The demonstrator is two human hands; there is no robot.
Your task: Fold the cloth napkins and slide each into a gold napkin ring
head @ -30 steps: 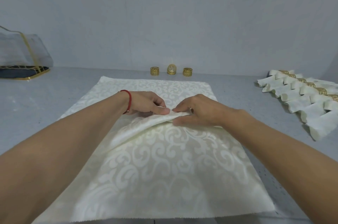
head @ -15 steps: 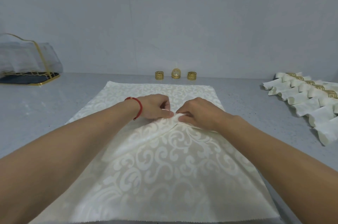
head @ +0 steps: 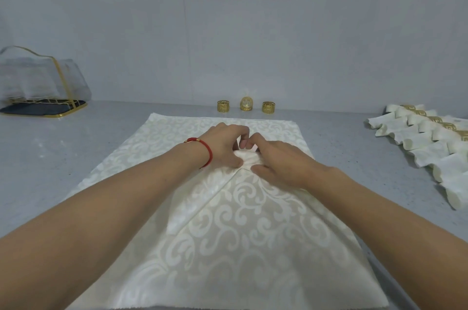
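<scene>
A cream damask napkin [head: 228,221] with a raised scroll pattern lies flat at the centre of the speckled grey bench [head: 63,157]. At its middle, the left hand [head: 222,145] and right hand [head: 278,160] both pinch one bunched pleat between them. Three gold rings [head: 245,106] stand above it; ringed rolled napkins [head: 430,142] lie at right.

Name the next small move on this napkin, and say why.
Probably gather another pleat: both hands, left hand and right hand, pinch a small bunch at the middle of the napkin, most of which lies flat, and three gold rings wait behind it.
</scene>
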